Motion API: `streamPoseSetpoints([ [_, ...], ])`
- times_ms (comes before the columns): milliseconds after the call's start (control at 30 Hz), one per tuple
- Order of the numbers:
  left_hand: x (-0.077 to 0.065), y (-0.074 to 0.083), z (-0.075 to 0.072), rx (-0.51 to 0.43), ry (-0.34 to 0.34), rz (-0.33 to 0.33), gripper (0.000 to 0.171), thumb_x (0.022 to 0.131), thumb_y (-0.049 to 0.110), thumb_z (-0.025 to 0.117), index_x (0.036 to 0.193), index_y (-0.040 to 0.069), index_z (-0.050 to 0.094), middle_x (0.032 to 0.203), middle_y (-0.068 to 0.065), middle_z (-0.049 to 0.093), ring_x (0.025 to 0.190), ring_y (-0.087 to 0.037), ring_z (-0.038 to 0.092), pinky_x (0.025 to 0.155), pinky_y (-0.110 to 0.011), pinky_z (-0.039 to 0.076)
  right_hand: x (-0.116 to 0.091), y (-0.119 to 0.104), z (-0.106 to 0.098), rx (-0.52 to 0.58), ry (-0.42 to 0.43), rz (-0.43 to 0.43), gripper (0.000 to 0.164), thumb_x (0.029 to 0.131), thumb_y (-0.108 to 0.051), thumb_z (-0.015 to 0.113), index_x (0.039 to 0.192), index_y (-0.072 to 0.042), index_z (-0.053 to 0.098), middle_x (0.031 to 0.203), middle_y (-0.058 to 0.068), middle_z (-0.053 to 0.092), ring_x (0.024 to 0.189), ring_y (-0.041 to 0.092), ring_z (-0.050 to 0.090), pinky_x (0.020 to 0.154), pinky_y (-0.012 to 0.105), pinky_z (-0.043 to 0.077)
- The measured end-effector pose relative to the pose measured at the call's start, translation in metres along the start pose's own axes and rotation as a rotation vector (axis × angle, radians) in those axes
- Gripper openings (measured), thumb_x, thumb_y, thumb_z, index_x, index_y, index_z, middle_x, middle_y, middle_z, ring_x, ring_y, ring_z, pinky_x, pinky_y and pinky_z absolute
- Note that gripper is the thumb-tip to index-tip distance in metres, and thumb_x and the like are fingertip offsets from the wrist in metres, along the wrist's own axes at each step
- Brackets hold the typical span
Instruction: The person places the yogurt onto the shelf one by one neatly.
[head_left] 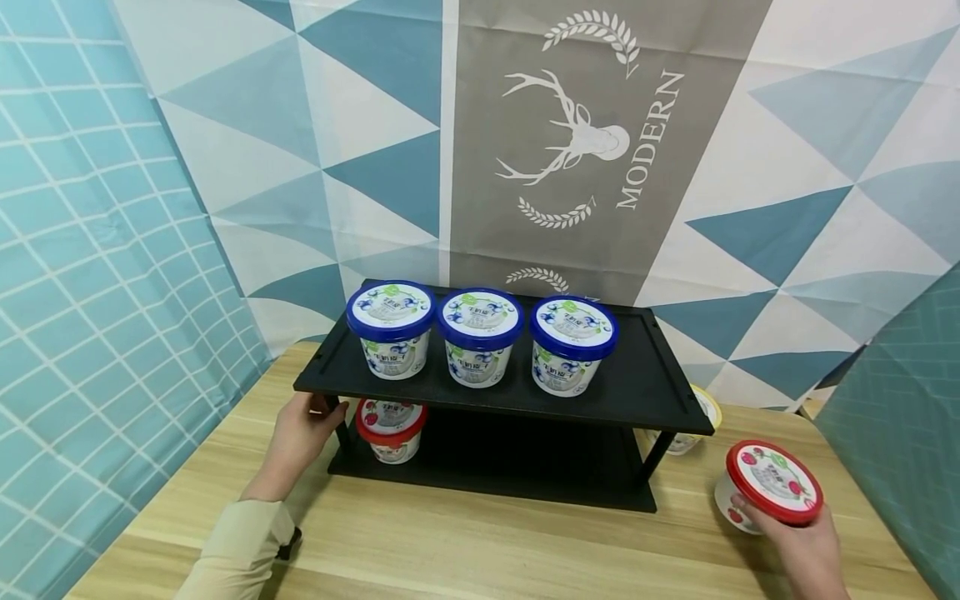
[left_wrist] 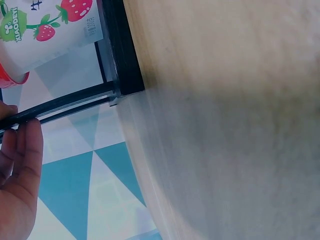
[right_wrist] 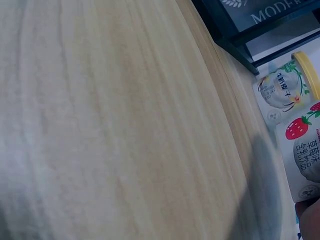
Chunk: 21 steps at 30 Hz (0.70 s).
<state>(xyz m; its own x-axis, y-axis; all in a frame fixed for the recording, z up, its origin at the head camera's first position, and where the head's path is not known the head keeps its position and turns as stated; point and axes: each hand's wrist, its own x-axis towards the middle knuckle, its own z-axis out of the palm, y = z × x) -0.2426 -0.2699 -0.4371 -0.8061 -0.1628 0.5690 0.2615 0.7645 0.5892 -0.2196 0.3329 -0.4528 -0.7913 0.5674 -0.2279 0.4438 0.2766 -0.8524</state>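
Note:
A black two-tier rack stands on the wooden table. My left hand holds its front left post, thumb on one side and fingers on the other. Just right of that hand, a red-lidded strawberry tub sits at the left end of the lower shelf. Three blue-lidded tubs, the middle one among them, line the upper shelf. Off the rack's right side, my right hand grips another red-lidded strawberry tub, tilted a little; its printed wall shows at the right wrist view's edge.
A yellow-lidded tub stands beside the rack's right end, partly hidden behind it in the head view. Patterned cloth hangs behind the table, with teal gridded cloth at the left and more teal cloth at the right.

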Motion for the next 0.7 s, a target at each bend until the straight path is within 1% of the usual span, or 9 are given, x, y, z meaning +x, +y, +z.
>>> streamPoseSetpoints([
  [267, 0.001, 0.001, 0.000, -0.001, -0.006, -0.008, 0.028, 0.077, 0.004, 0.065, 0.098, 0.010, 0.048, 0.071, -0.006, 0.052, 0.067, -0.017, 0.052, 0.055, -0.024, 0.045, -0.006, 0.002, 0.000, -0.013, -0.021, 0.008, 0.121, 0.056, -0.059, 0.072, 0.142, -0.014, -0.001, 0.146, 0.019, 0.010, 0.125, 0.041, 0.018, 0.097, 0.058, 0.026],
  [333, 0.001, 0.001, 0.000, -0.001, -0.006, -0.007, 0.028, 0.077, 0.003, 0.064, 0.098, 0.010, 0.048, 0.071, -0.006, 0.052, 0.067, -0.017, 0.052, 0.055, -0.023, 0.045, -0.007, 0.001, 0.001, -0.008, -0.029, 0.009, 0.121, 0.056, -0.059, 0.072, 0.142, -0.014, -0.001, 0.146, 0.019, 0.010, 0.125, 0.041, 0.018, 0.097, 0.059, 0.027],
  [533, 0.000, 0.001, 0.000, 0.004, -0.006, -0.003, 0.028, 0.077, 0.003, 0.064, 0.099, 0.010, 0.048, 0.071, -0.006, 0.052, 0.066, -0.017, 0.050, 0.053, -0.023, 0.043, -0.013, 0.000, 0.001, -0.057, -0.041, 0.024, 0.122, 0.056, -0.062, 0.070, 0.142, -0.012, -0.001, 0.145, 0.021, 0.013, 0.122, 0.042, 0.020, 0.095, 0.059, 0.028],
  [700, 0.000, 0.000, 0.000, -0.004, -0.012, -0.007, 0.029, 0.077, 0.003, 0.064, 0.100, 0.010, 0.048, 0.072, -0.006, 0.052, 0.066, -0.016, 0.050, 0.052, -0.022, 0.043, -0.018, 0.000, 0.002, -0.062, -0.058, 0.028, 0.125, 0.054, -0.063, 0.070, 0.142, -0.011, -0.002, 0.144, 0.023, 0.011, 0.121, 0.043, 0.018, 0.095, 0.060, 0.028],
])
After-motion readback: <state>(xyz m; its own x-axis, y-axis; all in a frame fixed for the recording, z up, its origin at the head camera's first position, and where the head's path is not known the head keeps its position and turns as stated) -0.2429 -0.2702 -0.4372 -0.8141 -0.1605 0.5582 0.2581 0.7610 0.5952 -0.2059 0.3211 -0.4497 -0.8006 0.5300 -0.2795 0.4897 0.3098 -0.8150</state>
